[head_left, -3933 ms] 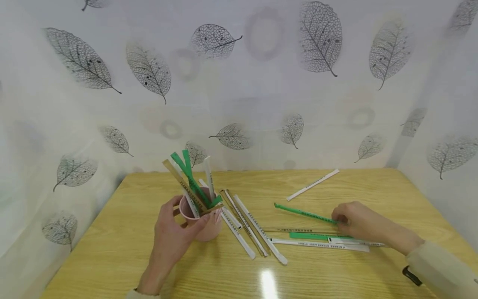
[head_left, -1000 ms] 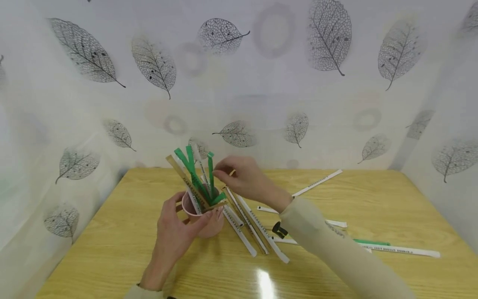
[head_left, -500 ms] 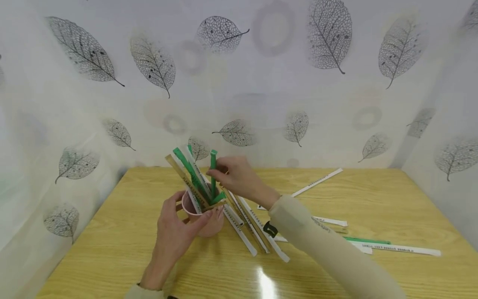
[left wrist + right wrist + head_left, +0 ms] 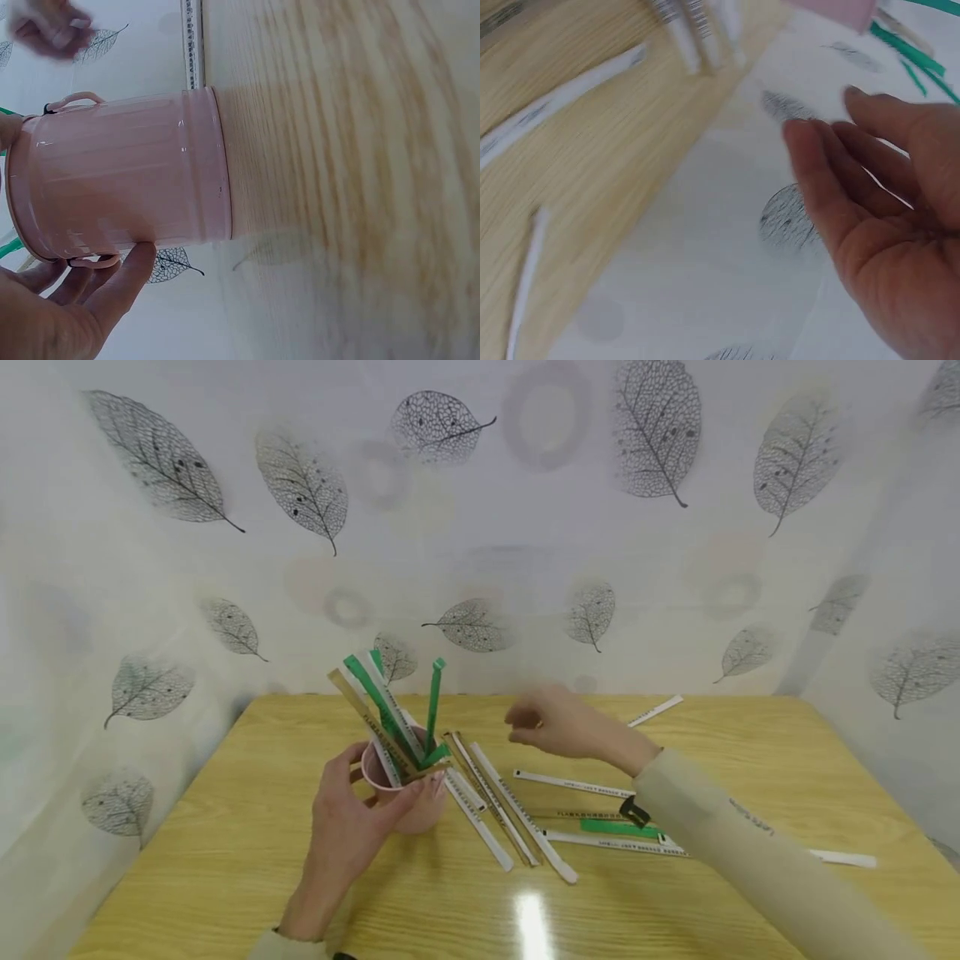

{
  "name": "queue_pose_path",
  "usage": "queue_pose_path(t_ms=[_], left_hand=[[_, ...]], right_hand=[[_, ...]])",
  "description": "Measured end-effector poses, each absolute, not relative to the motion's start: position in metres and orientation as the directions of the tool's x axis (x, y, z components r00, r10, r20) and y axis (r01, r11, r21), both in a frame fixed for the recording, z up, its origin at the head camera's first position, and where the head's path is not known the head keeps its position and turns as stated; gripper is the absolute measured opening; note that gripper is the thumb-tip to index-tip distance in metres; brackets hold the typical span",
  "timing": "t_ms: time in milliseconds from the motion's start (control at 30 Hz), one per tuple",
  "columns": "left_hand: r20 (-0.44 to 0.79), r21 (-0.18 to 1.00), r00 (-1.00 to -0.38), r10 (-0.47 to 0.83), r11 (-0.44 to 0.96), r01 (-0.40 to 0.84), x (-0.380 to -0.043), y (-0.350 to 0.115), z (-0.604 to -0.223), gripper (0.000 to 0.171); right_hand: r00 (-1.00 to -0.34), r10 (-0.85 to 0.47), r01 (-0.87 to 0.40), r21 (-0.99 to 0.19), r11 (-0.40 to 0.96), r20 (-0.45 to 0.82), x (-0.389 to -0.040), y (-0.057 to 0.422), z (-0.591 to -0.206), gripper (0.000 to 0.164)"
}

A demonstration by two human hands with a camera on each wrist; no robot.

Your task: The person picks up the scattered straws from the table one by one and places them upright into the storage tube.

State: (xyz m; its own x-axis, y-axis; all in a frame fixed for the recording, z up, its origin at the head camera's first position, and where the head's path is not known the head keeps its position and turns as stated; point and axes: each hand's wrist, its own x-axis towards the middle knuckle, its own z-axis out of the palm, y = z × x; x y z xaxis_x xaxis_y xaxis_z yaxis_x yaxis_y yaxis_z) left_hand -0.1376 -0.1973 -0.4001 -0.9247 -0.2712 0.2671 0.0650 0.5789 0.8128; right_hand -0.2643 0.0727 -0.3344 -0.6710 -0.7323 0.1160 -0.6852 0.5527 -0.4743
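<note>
My left hand (image 4: 348,831) grips a small pink metal bucket (image 4: 422,810) by its rim and side. In the left wrist view the upright bucket (image 4: 127,176) shows little side handles, and fingers touch its wall near one of them. Several paper-wrapped straws in green, white and brown lean inside it; a green wrapped straw (image 4: 434,702) stands near its right edge. To the right of the bucket, my right hand (image 4: 566,725) hovers above the table, holding nothing. Its fingers look loosely bent in the right wrist view.
Wrapped straws (image 4: 517,810) lie fanned beside the bucket on the wooden table (image 4: 247,827). More lie farther right, among them a green one (image 4: 618,829) and a white one (image 4: 570,783), partly under the right sleeve. A leaf-patterned sheet (image 4: 480,543) stands behind.
My right hand carried a green straw from the right-hand pile into the bucket, let go of it, and moved back right. My left hand has stayed on the bucket.
</note>
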Motion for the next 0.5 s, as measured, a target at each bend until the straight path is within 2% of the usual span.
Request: queue_pose_path(t_ms=[67, 167, 267, 333, 500], left_hand=[[0.268, 0.809, -0.925, -0.269, 0.584, 0.065, -0.138, -0.198, -0.400, 0.085], [0.262, 0.813, -0.928, -0.266, 0.578, 0.064, -0.138, -0.198, -0.400, 0.085], [0.251, 0.820, -0.931, -0.267, 0.569, 0.057, -0.138, -0.198, -0.400, 0.085], [0.247, 0.821, -0.931, -0.271, 0.569, 0.052, -0.137, -0.198, -0.399, 0.085], [0.243, 0.812, -0.930, -0.274, 0.582, 0.040, -0.138, -0.197, -0.399, 0.085]], right_hand=[[-0.636, -0.770, -0.720, -0.403, 0.565, 0.055, -0.263, 0.090, -0.342, 0.015], [-0.620, -0.783, -0.728, -0.339, 0.595, -0.042, -0.260, 0.112, -0.356, 0.003], [-0.632, -0.769, -0.715, -0.312, 0.626, -0.094, -0.258, 0.127, -0.372, 0.027], [-0.642, -0.760, -0.710, -0.296, 0.639, -0.102, -0.257, 0.134, -0.381, 0.033], [-0.619, -0.785, -0.752, -0.260, 0.606, -0.038, -0.253, 0.143, -0.396, 0.023]])
